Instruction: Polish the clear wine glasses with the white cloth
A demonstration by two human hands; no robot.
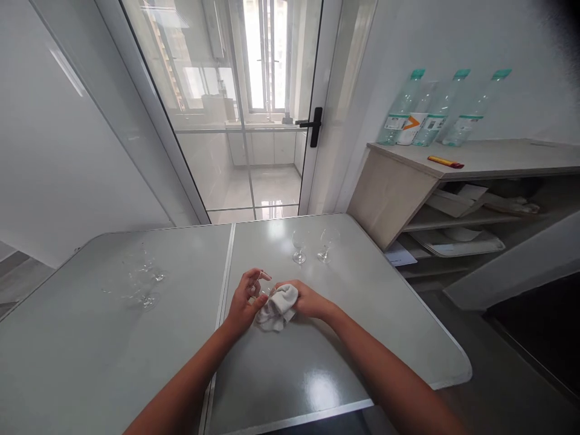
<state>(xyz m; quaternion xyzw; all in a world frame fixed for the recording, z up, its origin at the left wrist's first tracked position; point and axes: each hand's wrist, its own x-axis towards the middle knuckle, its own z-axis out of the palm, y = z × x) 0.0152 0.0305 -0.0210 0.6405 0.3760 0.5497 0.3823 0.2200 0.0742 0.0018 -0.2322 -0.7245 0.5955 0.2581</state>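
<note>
My right hand (pixel 304 298) grips a crumpled white cloth (pixel 281 302) above the table, in the middle of the view. Beside it, my left hand (pixel 247 299) curls its fingers round a clear glass (pixel 265 292). Most of that glass is hidden by the fingers and the cloth, which is pressed against it. Two stemmed glasses stand upright beyond my hands, one glass (pixel 299 255) left of the other glass (pixel 324 254). Farther left is a group of clear glasses (pixel 148 299), some seeming to lie on their sides; their outlines are faint.
The grey table (pixel 272 368) has a pale seam down its middle. At the right, a wooden shelf (pixel 394 181) bears several plastic bottles (pixel 435 121) and a yellow-red packet (pixel 445 162). Behind the table is a glass door (pixel 272 163) with a black handle (pixel 316 127).
</note>
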